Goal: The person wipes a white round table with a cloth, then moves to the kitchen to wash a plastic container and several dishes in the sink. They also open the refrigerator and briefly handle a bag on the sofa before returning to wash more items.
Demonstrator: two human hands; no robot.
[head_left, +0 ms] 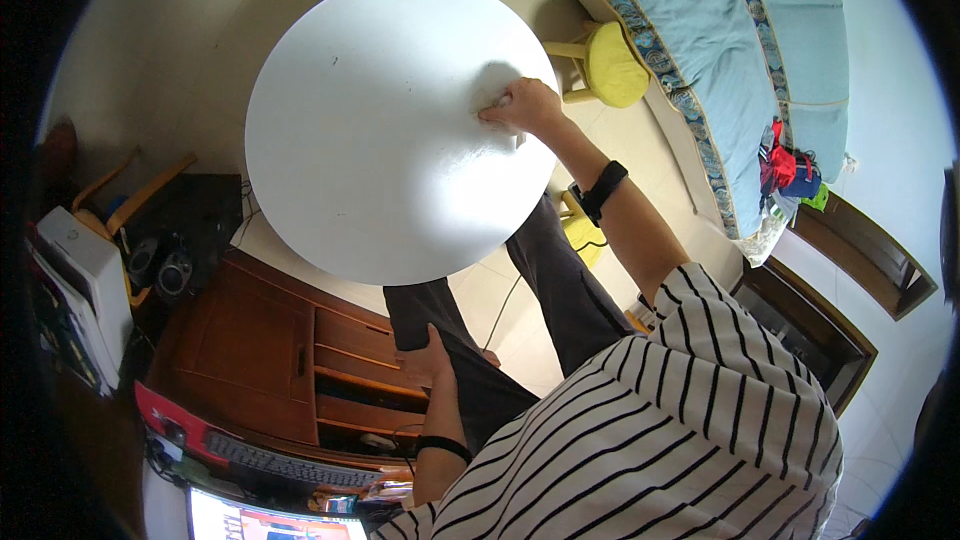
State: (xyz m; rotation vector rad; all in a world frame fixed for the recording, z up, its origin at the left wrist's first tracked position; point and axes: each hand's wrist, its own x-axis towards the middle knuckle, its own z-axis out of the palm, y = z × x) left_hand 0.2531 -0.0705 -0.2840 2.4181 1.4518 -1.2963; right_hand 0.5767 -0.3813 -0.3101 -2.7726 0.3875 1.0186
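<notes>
My right hand presses down on the right side of a round white table. Its fingers are closed on a small white wad, perhaps tissue or cloth, mostly hidden under the palm. A few small dark specks and faint smudges mark the glossy tabletop near it. My left hand rests on my left knee, fingers laid out over the dark trousers, holding nothing. A black watch is on my right wrist and a dark band on my left.
Beyond the table's right edge stands a yellow stool, beside a sofa with blue covers. Another yellow stool is partly under my right arm. A brown wooden cabinet, a keyboard and a lit screen lie to my left.
</notes>
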